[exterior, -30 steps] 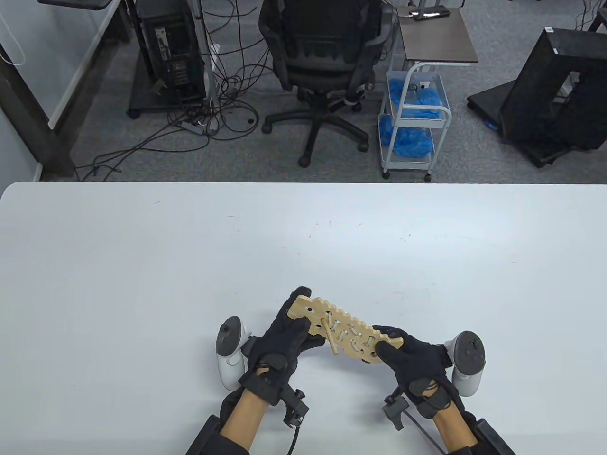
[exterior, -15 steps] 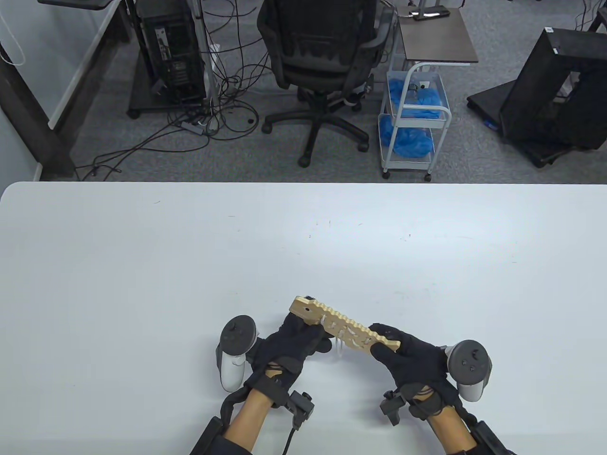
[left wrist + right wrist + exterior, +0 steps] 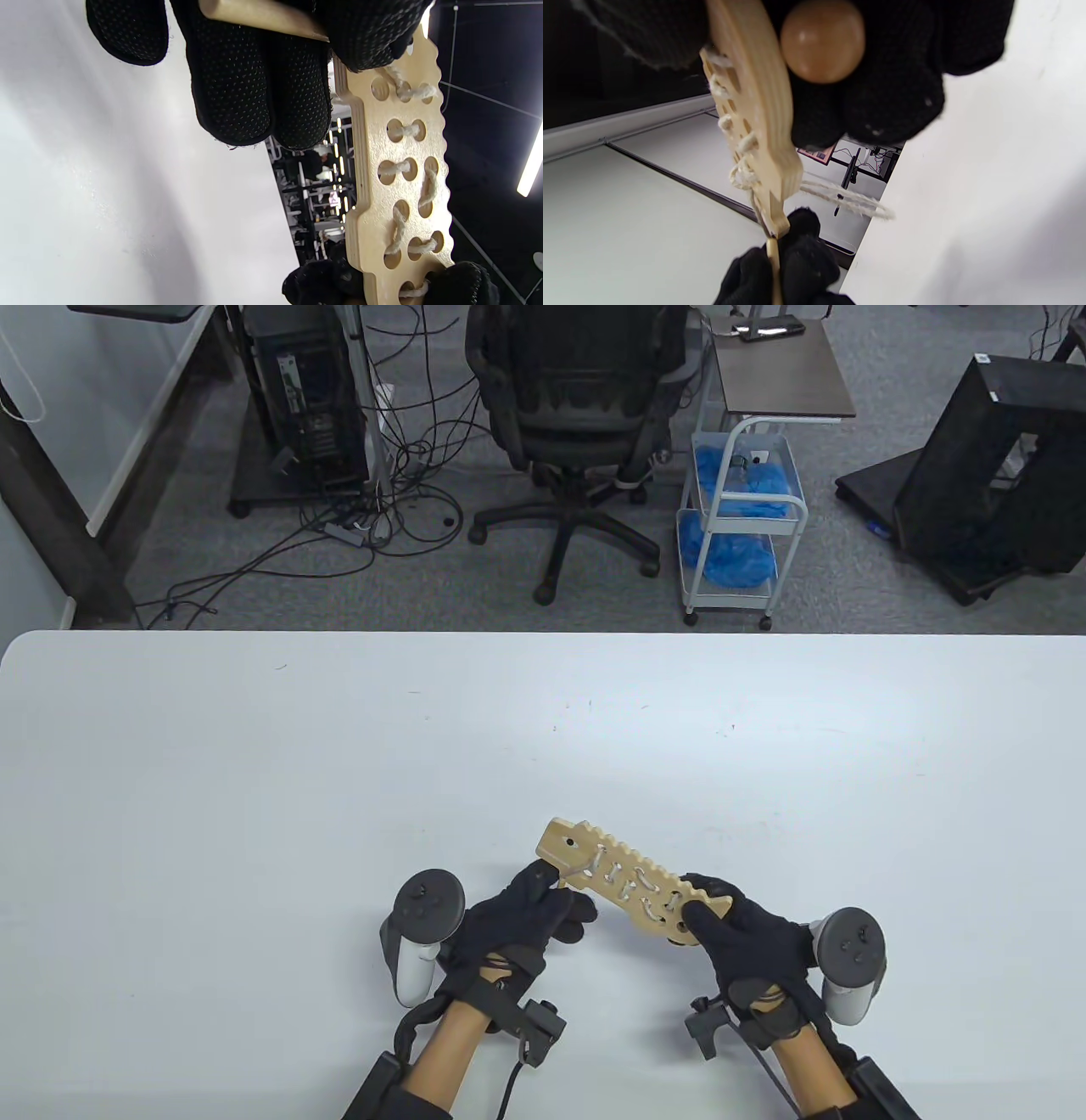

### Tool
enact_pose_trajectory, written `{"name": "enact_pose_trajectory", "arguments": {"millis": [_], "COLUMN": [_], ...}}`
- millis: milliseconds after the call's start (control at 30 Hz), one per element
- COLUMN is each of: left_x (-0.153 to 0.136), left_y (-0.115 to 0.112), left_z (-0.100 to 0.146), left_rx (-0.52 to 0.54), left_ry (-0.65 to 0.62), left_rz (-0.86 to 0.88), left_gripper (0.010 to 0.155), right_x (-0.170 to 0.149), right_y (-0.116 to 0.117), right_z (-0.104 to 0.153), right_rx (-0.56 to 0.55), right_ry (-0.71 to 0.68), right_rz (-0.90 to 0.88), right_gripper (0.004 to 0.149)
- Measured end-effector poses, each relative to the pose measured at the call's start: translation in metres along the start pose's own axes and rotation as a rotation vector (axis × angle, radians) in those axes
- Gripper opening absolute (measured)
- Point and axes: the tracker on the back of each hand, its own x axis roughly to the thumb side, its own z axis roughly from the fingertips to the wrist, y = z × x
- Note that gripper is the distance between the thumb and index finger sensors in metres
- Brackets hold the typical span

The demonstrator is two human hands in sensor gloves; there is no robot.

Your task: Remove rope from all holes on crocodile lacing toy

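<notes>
Change: we find the crocodile board (image 3: 632,885) now turned face-up toward the table camera, its laced holes showing, where half a second ago we saw mostly its toothed edge; it also sits a little farther from the person.
Board position: held above the white table (image 3: 254,780), near its front edge, between both hands, slanting from upper left to lower right in the table view.
Left hand (image 3: 517,925): we see its fingers (image 3: 258,84) curled round a wooden peg (image 3: 263,17) at the board's left end.
Right hand (image 3: 751,946): thumb on top and fingers beneath pinch the board's right end; a round wooden bead (image 3: 822,40) lies against its fingers.
Rope (image 3: 426,188): white, still threaded through most holes; a loose loop (image 3: 848,199) hangs beside the board's underside.
Background: an office chair (image 3: 585,415) stands beyond the table.
</notes>
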Motion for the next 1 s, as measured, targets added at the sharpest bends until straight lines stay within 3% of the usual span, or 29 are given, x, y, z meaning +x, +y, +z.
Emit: {"name": "enact_pose_trajectory", "arguments": {"millis": [233,467,1000], "left_x": [0.000,0.010,0.002], "left_y": [0.006,0.013,0.024], "left_z": [-0.001,0.004,0.002], "left_rx": [0.026,0.152,0.177], "left_ry": [-0.001,-0.034,0.007], "left_rz": [-0.065,-0.272,-0.243], "left_gripper": [0.049,0.046,0.047], "right_x": [-0.009,-0.013,-0.020], "right_y": [-0.011,-0.022,-0.039], "right_z": [0.000,0.002,0.004], "right_rx": [-0.086,-0.200,-0.328], "right_ry": [0.073,0.148,0.249], "right_rz": [-0.082,-0.064,-0.118], "right_gripper": [0.050,0.050,0.051]}}
